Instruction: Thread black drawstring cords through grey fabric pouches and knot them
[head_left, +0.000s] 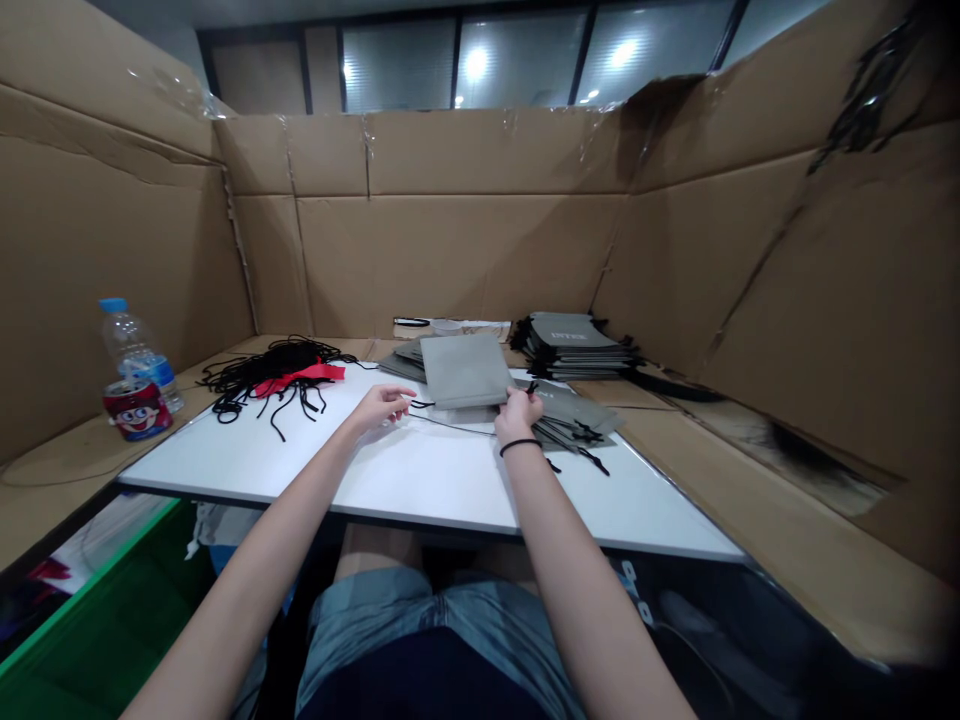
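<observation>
At 12 o'clock, a gray pouch [466, 368] is held over the white desk [427, 480], its 4 o'clock corner grasped by the right hand [519, 408]; whether the left hand [382, 405] grips its 8 o'clock cord [422, 405] cannot be told; black cords [279, 362] lie at 11 o'clock, stacked pouches [571, 342] at 1.

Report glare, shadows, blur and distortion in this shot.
Head view: bright light spots glare in the window panes; soft shadow falls on the right of the back cardboard wall; the picture's right edge is dark and blurred; the left forearm looks stretched; the held gray pouch is fairly clear.
</observation>
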